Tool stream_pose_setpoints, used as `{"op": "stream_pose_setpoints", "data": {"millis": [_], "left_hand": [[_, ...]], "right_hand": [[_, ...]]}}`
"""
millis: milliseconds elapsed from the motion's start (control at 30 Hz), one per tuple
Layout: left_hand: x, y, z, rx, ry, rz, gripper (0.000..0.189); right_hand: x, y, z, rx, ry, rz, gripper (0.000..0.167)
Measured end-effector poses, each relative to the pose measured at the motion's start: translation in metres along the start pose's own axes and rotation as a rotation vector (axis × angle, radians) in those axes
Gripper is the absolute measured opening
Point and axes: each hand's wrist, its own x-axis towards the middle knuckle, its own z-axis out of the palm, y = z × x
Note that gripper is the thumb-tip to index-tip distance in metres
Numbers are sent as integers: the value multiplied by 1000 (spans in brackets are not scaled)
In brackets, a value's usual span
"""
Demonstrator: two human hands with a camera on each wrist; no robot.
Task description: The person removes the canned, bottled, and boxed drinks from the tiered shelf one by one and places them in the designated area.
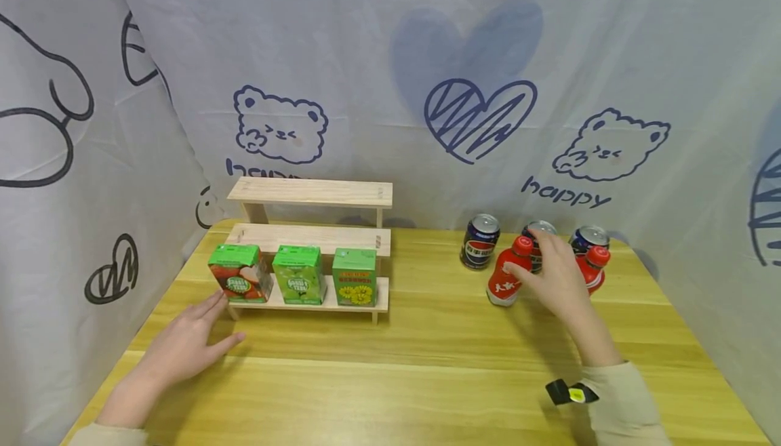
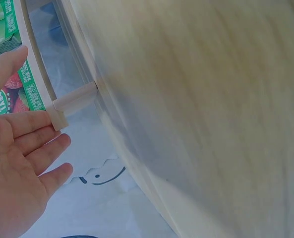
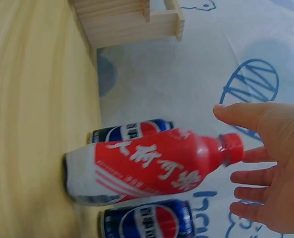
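My left hand [image 1: 186,341] has its fingers extended at the left end of a stepped wooden rack [image 1: 311,236]; in the left wrist view the fingertips touch its lowest step [image 2: 59,119]. Three green-topped juice boxes, a strawberry one [image 1: 241,274], a green-fruit one [image 1: 299,276] and one with yellow flowers [image 1: 355,278], stand on that step. At the right, my right hand [image 1: 558,280] is spread around the capped top of a red and white bottle [image 3: 151,166], thumb apart from the fingers. Whether any fingertip touches the cap is unclear. The bottle stands upright on the table.
A second red bottle [image 1: 594,271] stands to the right, partly hidden by my hand. Blue cola cans, a left one [image 1: 480,242], a middle one [image 1: 535,232] and a right one [image 1: 588,237], stand along the back edge. Printed cloth [image 1: 378,93] hangs behind the wooden table [image 1: 390,392].
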Motion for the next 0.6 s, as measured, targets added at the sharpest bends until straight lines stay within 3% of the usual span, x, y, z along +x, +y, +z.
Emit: {"op": "stream_pose_setpoints", "data": {"millis": [300,600], "left_hand": [[-1,0,2,1,16,9,82],[0,-1,3,-2,16,-2,82]], "right_hand": [[4,-27,-11,6,91,-83,75],[9,-59,-12,35,123,-206,73]]}}
